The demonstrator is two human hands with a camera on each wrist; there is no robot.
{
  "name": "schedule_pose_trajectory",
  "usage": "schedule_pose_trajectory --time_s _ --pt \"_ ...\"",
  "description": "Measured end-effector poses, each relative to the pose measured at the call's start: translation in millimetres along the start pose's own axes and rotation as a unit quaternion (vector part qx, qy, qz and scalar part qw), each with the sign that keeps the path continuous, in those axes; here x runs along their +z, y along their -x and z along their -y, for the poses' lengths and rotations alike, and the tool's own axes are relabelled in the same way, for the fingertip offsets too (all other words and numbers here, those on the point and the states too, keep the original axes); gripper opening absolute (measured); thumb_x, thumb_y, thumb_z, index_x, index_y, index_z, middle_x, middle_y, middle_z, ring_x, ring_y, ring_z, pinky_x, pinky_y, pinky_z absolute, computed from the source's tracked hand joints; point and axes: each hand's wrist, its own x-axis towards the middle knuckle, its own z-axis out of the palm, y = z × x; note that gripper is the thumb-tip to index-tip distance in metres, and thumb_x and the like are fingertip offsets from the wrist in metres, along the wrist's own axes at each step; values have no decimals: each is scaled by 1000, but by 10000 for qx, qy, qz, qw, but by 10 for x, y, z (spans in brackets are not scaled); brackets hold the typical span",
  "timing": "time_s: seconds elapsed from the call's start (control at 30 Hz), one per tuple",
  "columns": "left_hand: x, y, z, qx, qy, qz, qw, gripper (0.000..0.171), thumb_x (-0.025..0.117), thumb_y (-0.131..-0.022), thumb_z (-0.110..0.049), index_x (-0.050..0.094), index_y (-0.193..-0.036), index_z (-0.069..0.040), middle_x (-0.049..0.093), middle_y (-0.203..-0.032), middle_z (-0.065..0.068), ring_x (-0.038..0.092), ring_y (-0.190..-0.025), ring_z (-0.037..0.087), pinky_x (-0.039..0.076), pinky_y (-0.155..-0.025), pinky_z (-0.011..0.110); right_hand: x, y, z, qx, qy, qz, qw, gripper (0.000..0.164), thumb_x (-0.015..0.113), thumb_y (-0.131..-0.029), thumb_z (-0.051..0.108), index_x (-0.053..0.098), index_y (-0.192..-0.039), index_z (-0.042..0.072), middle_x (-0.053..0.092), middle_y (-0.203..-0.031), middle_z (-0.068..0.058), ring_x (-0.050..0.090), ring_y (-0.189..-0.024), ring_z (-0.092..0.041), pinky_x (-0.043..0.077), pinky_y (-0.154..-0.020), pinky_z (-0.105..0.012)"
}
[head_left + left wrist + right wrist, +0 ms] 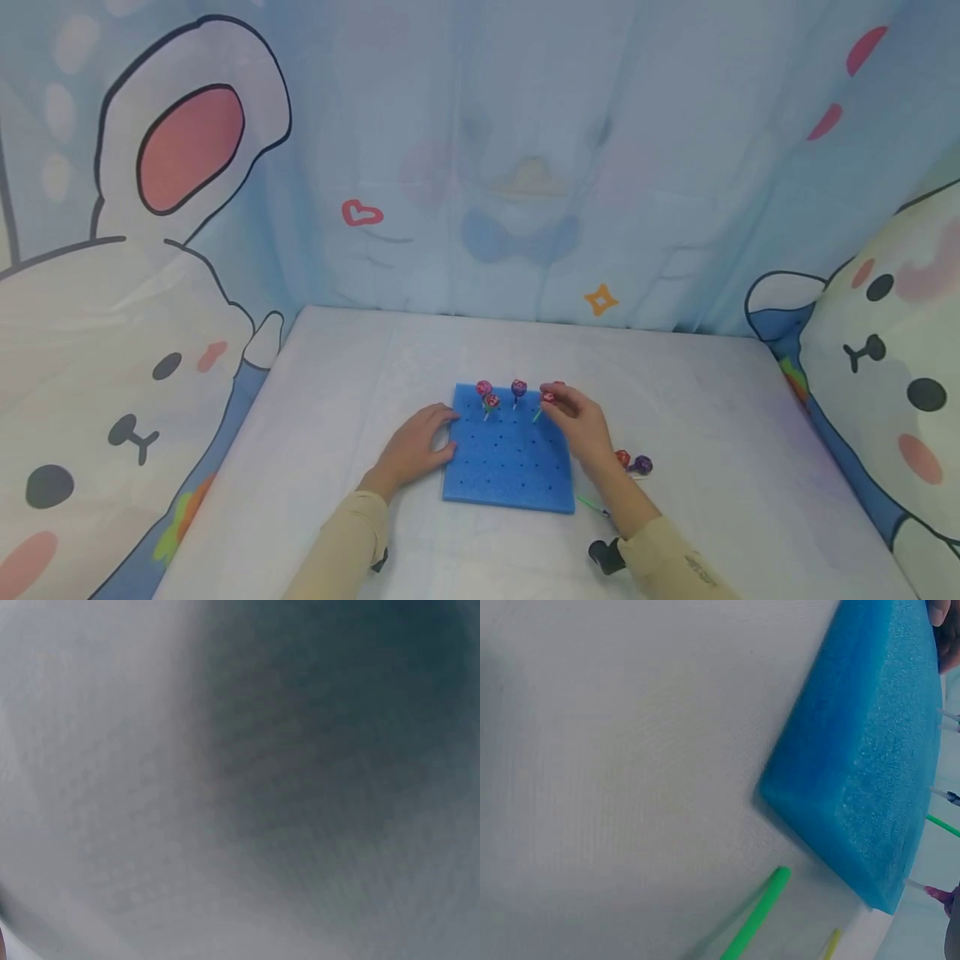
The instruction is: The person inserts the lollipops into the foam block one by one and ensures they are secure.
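A blue foam board (510, 458) dotted with small holes lies on the table. Several wrapped lollipops stand in its far rows, among them a purple lollipop (519, 388) and a red one (491, 402). Near the far right corner my right hand (581, 423) pinches a red lollipop (548, 398) by its head, the green stick slanting down to the board. Another lollipop head (558, 384) shows partly behind these fingers. My left hand (414, 444) rests against the board's left edge, fingers relaxed. The left wrist view shows only blurred, pale and dark surfaces.
Right of the board, by my right forearm, lie an orange lollipop (622, 457) and a dark purple one (642, 465). A green stick (757, 915) lies close to the board's near right corner, with a yellow stick (831, 945) beyond it. A printed curtain (525, 167) hangs behind the white table (697, 400).
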Motion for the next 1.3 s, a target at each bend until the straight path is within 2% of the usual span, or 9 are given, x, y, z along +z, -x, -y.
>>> schedule_pose_trajectory --time_s 0.2,0.4,0.63,1.03,1.3 --pt "5 -11 5 35 -24 -2 10000 48 60 -92 -40 54 -134 -19 54 -137 0 44 -134 17 35 -114 35 50 -9 -53 -40 434 -126 9990 36 63 -96 28 61 -128 12 59 -132 -12 53 -126 -33 47 -99 -43" --pt "5 -15 6 71 -46 -14 10000 48 60 -92 -41 55 -134 -18 54 -137 0 44 -135 17 34 -114 35 35 -30 -24 204 311 31 9993 35 62 -97 22 60 -130 12 58 -135 -11 52 -129 -29 46 -102 -39" --pt "-1 -19 -1 68 -50 6 10000 48 60 -92 -40 54 -134 -18 54 -138 1 44 -135 18 34 -114 35 118 -38 -108 551 -33 -4 9985 37 61 -97 19 58 -134 15 56 -138 -8 50 -131 -25 45 -104 -38" --pt "-14 5 -12 20 -50 -12 10000 49 61 -91 -40 54 -134 -18 53 -138 1 44 -134 18 34 -114 36 169 -35 -144 490 269 20 9984 40 61 -97 24 58 -137 17 57 -138 -8 52 -129 -26 46 -102 -39" --pt "-28 14 -27 4 25 47 10000 49 61 -91 -39 54 -135 -17 53 -138 2 44 -134 19 35 -114 37 155 -29 -147 655 171 66 9977 41 61 -97 24 57 -138 18 56 -139 -8 51 -130 -27 45 -103 -39"
